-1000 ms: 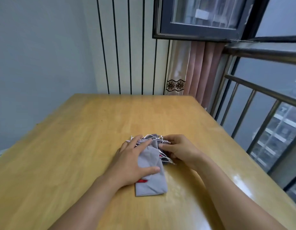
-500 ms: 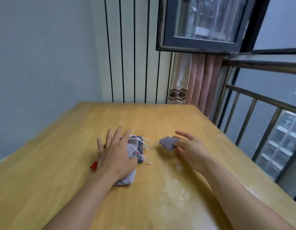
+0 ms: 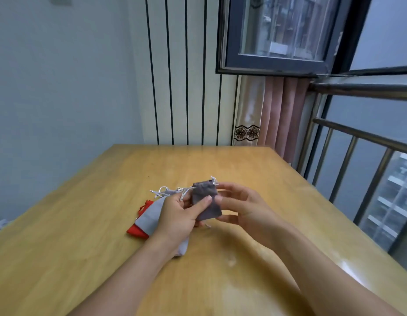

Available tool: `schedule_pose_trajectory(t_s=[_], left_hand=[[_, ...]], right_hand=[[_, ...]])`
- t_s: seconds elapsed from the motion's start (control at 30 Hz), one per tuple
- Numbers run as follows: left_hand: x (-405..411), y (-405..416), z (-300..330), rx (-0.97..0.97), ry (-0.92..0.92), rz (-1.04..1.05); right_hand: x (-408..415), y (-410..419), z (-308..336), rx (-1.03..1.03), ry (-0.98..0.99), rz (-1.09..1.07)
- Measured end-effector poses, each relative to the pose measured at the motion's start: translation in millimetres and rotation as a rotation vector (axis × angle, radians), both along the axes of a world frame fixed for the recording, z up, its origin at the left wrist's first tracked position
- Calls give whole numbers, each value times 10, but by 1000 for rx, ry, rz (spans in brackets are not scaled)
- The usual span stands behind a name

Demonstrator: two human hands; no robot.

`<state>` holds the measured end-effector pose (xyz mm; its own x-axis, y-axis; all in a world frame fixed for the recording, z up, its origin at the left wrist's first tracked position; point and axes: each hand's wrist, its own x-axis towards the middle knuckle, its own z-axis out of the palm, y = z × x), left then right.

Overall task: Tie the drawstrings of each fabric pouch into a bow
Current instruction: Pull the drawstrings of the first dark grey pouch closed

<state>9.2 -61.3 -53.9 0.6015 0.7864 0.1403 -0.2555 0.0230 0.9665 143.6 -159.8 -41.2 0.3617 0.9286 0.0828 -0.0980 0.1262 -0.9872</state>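
Note:
A small dark grey pouch (image 3: 206, 199) with white drawstrings at its top is held up above the table between both hands. My left hand (image 3: 178, 215) pinches its left side, thumb on the front. My right hand (image 3: 241, 209) holds its right edge with thumb and fingers. Behind my left hand a light grey pouch (image 3: 150, 215) lies flat on the table, on top of a red pouch (image 3: 135, 231). White strings (image 3: 160, 192) spread out at the light grey pouch's far end.
The wooden table (image 3: 107, 258) stretches wide on all sides. A metal railing (image 3: 357, 160) runs along its right edge, with a curtain (image 3: 273, 115) and a window behind the far right corner.
My right hand has pulled the dark grey pouch away from the pile and raised it. My left hand has left the pile and come across to take the pouch's left side.

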Motion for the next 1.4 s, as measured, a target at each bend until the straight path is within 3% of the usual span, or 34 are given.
schedule_pose_trajectory(t_s=[0.23,0.47,0.73,1.07,1.13,1.3,1.4], left_hand=[[10,28,-39,56,126,-163],[43,81,-33,-59,61,-55],[21,211,-30,-125,-1,21],[10,259,-36,-226,-45,4],[-12,285,-13,-340,-95,-36],[-38,311,30,-681,-231,-228],[-21,250,45,-702,-298,-279]], right_hand=[[87,47,-14,65,-83,-65],[120,67,-102,-65,-154,-196],[210,71,-128,-49,177,-173],[175,19,-82,-175,-323,-94],[155,47,-83,-161,-144,-61],[37,124,-57,57,635,-34],[-21,118,-2,172,827,23]])
